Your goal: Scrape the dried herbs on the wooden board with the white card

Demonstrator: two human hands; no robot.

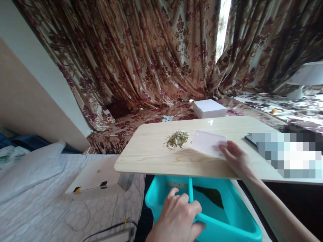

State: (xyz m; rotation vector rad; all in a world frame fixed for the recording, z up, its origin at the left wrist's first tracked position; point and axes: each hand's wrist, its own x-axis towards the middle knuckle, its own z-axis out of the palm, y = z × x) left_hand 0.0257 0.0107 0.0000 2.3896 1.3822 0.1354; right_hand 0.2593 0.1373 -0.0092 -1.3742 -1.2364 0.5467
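My right hand (236, 155) grips the right end of a flat, pale rectangular plastic piece (208, 143), tilted over the wooden tabletop (146, 158). Left of that piece lies a loose heap of small greenish and pale grains (178, 138). Below the table's near edge, my left hand (180, 215) is closed round the rim and divider of a turquoise bin (227, 220). Dark green grains (212, 195) lie in the bin's right compartment. A few pale grains show in the left compartment, partly hidden by my hand.
Beyond the table sits a white box (210, 107). A blurred-out screen or device (292, 154) rests at the table's right. Left of the table, a white carton (97, 176) and cables lie on the bed (32, 208). Patterned curtains (151, 50) hang behind.
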